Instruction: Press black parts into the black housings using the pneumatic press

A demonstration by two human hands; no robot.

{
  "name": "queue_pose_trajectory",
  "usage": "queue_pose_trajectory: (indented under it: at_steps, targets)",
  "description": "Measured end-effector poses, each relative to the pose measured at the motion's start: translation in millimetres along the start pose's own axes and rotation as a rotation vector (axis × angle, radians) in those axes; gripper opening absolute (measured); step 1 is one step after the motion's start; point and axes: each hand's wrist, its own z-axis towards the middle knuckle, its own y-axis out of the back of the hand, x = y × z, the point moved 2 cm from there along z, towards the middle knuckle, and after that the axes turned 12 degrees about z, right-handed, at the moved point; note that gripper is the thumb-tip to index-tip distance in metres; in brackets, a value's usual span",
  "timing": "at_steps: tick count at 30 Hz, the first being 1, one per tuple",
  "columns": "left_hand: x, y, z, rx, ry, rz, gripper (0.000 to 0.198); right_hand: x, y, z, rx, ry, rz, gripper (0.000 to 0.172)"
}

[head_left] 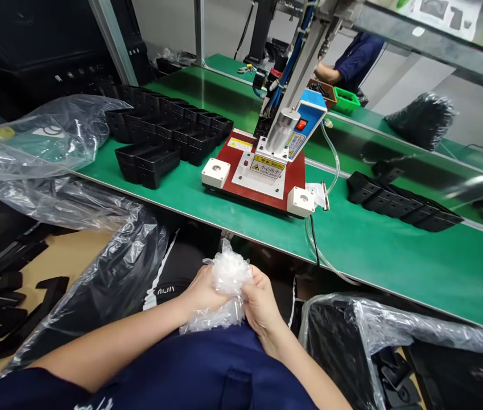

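Note:
A crumpled bunch of clear plastic bags or film [229, 272] sits over my lap, in front of the bench edge. My left hand [205, 289] is wrapped round it from the left, its fingers partly hidden behind the plastic. From the right, my right hand [262, 296] pinches the bunch between thumb and fingers. Loose plastic hangs below the hands against the dark blue shirt. Beyond them on the green bench stands a small press [267, 171] with a red base, two white button boxes and a blue control box.
Rows of black plastic parts [156, 162] stand on the bench at left, beside a large clear bag [49, 134]. More black parts [399, 199] lie at right. Lined boxes [339, 330] flank my legs. A tube droops over the bench edge. Another person's arm [330, 74] shows behind.

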Motion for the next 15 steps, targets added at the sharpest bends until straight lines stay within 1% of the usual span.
queue_pose_trajectory:
  at_steps: [2, 4, 5, 7, 9, 11, 13, 15]
  targets:
    - [-3, 3.3, -4, 0.088, -0.053, 0.008, 0.024, -3, 6, -2, -0.018, 0.008, -0.037, 0.024]
    - [-7, 8.5, -7, 0.171, -0.102, -0.069, 0.033, -4, 10, -4, -0.02, 0.007, -0.055, 0.021]
    - [-7, 10.7, -9, 0.209, -0.098, -0.125, 0.035, -4, 11, -5, -0.021, 0.002, -0.056, 0.02]
    - [-5, 12.8, -13, 0.272, -0.027, -0.255, 0.041, -4, 12, -7, -0.023, -0.012, -0.06, 0.019]
    - [2, 11.8, -16, 0.31, 0.081, -0.387, 0.046, -4, 13, -9, -0.029, -0.019, -0.074, 0.019]
    - [9, 9.7, -18, 0.335, 0.162, -0.466, 0.049, -4, 13, -10, -0.038, -0.024, -0.084, 0.02]
    - [11, 9.0, -15, 0.336, 0.168, -0.444, 0.045, -5, 14, -10, -0.05, -0.034, -0.077, 0.02]
    - [7, 9.5, -10, 0.34, 0.104, -0.371, 0.041, -6, 15, -9, -0.068, -0.044, -0.063, 0.022]
